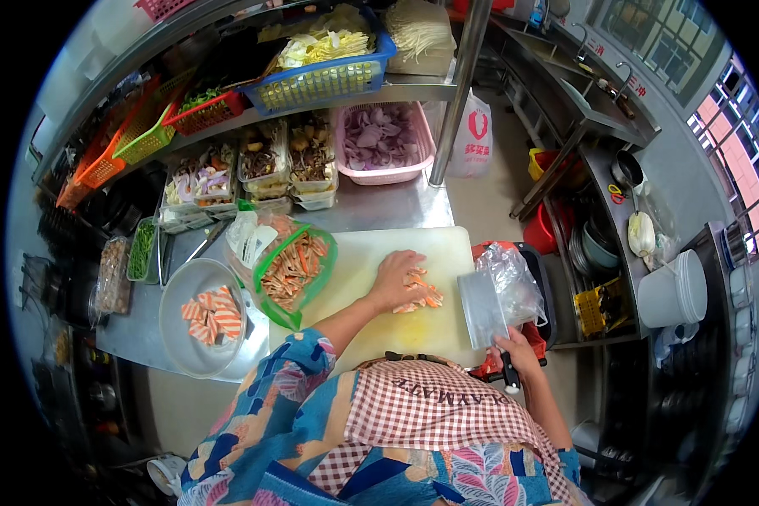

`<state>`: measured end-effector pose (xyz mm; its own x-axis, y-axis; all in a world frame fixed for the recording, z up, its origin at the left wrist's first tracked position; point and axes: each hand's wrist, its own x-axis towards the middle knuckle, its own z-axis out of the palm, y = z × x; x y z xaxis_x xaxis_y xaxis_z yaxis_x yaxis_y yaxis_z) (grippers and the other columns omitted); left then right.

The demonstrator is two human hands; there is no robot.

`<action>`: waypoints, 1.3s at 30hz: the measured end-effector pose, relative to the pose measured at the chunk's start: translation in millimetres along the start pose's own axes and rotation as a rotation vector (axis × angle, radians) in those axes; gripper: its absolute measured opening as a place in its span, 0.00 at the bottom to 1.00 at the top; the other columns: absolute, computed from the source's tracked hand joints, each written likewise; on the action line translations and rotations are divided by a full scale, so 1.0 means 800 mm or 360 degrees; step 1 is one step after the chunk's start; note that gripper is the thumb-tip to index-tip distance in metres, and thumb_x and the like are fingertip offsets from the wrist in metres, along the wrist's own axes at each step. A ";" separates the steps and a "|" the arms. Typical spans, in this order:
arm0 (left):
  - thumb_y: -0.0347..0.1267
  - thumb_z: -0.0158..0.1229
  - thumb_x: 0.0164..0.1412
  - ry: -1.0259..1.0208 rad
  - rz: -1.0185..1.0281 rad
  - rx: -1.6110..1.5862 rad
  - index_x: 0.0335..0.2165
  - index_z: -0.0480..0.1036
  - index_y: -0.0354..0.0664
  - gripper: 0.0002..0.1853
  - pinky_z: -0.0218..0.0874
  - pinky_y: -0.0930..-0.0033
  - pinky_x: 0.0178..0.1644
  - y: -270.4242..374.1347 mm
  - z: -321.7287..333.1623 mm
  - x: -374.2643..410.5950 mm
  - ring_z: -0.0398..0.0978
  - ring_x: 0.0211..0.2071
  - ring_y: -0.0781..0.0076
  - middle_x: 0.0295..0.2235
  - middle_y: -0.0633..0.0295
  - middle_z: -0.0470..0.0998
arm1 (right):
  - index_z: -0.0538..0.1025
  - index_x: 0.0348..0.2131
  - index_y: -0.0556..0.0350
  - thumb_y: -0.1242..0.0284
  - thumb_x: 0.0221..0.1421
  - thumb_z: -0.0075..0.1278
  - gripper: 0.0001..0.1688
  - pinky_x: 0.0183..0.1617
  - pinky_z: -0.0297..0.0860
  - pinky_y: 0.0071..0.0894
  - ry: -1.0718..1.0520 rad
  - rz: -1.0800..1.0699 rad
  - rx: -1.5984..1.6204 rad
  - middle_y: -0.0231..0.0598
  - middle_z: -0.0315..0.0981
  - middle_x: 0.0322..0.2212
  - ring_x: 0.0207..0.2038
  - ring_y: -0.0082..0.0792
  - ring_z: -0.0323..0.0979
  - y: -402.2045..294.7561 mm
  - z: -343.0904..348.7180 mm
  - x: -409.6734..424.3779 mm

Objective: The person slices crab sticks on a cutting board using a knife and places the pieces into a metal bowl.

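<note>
My right hand [517, 351] is closed around the black handle of a cleaver [481, 307], its broad blade over the right edge of a white cutting board [354, 250]. On the board, my left hand [395, 281] rests against a small pile of cut orange-and-white crab sticks [425, 294]; whether its fingers grip any is hard to tell. Left of it, a green-rimmed plastic bag [331, 253] lies open on the board's edge, full of cut crab-stick strips [294, 269]. Further left, a round bowl [169, 316] holds striped orange-and-white pieces [218, 313].
A pink basket of sliced onions [386, 176] and stacked tubs of cut vegetables [262, 180] stand behind the board. Above them, a shelf carries a blue basket [319, 88]. Clear plastic film [512, 284] lies over a bin at the right. A metal post [458, 114] rises behind.
</note>
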<state>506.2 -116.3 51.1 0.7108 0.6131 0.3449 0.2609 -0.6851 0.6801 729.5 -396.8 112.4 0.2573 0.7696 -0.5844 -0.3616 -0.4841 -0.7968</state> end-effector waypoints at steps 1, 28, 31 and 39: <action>0.57 0.62 0.49 -0.0063 0.0078 0.0166 0.52 0.72 0.50 0.36 0.44 0.43 0.64 0.009 0.003 -0.004 0.60 0.59 0.53 0.55 0.56 0.66 | 0.68 0.43 0.54 0.70 0.62 0.49 0.11 0.18 0.62 0.21 -0.0048 0.0059 -0.0022 0.32 0.67 0.19 0.15 0.22 0.64 0.006 -0.010 -0.006; 0.37 0.65 0.44 0.0259 -0.0062 -0.0027 0.31 0.78 0.49 0.12 0.57 0.56 0.53 0.004 -0.014 -0.054 0.69 0.47 0.62 0.39 0.66 0.76 | 0.70 0.46 0.53 0.67 0.64 0.49 0.14 0.17 0.63 0.19 -0.0937 0.0297 -0.0371 0.28 0.68 0.22 0.15 0.19 0.63 -0.040 0.118 0.100; 0.34 0.66 0.43 0.0439 -0.0106 0.0026 0.30 0.79 0.47 0.11 0.60 0.59 0.51 0.039 -0.074 -0.061 0.70 0.45 0.61 0.37 0.66 0.77 | 0.69 0.46 0.53 0.67 0.64 0.49 0.14 0.17 0.63 0.19 -0.1087 0.0236 -0.0421 0.28 0.67 0.21 0.16 0.18 0.63 -0.081 0.161 0.080; 0.34 0.61 0.53 0.0558 -0.0602 -0.0024 0.35 0.77 0.40 0.11 0.65 0.60 0.46 -0.038 -0.226 -0.055 0.75 0.38 0.56 0.35 0.57 0.78 | 0.68 0.43 0.53 0.67 0.65 0.46 0.11 0.18 0.63 0.19 -0.1135 0.0238 -0.0614 0.27 0.66 0.21 0.15 0.18 0.63 -0.172 0.317 0.074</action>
<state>349.3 -51.4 132.4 0.3061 0.9137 0.2675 0.4458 -0.3858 0.8077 567.1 -179.3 226.6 -0.4467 0.7025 -0.5540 0.0197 -0.6113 -0.7911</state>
